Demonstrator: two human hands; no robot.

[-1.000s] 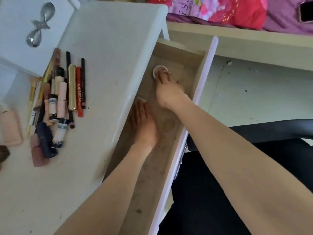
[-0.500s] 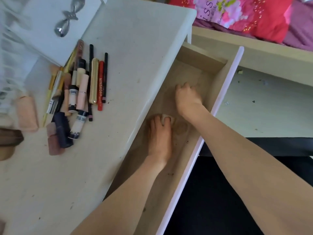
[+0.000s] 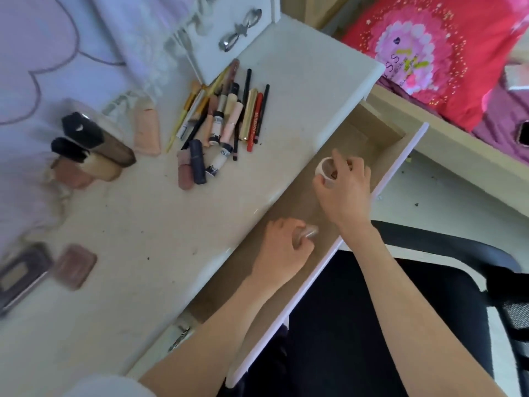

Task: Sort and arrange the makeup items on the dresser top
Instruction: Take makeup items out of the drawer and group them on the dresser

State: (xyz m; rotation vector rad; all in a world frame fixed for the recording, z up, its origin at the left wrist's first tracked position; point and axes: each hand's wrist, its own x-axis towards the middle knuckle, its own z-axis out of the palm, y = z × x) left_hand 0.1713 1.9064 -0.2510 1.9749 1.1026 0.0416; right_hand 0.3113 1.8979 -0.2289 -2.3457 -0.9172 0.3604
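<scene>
While I watch from the head camera, my right hand (image 3: 343, 190) is above the open wooden drawer (image 3: 289, 224), its fingers (image 3: 320, 183) curled round a small round white jar (image 3: 326, 171). My left hand (image 3: 282, 250) is lower in the drawer, fingers clamped on a small clear thing (image 3: 310, 232) too blurry to name. The heap of pencils, tubes and brushes (image 3: 223, 124) lies on the white bench (image 3: 160, 219), well apart from both hands.

I think the jar could slip, as only the fingertips hold it. It could also knock the bench edge on the way up.

Half a second ago the right hand was down flat in the drawer. Now it is lifted with the jar showing, and the view has swung to show more bench.
</scene>
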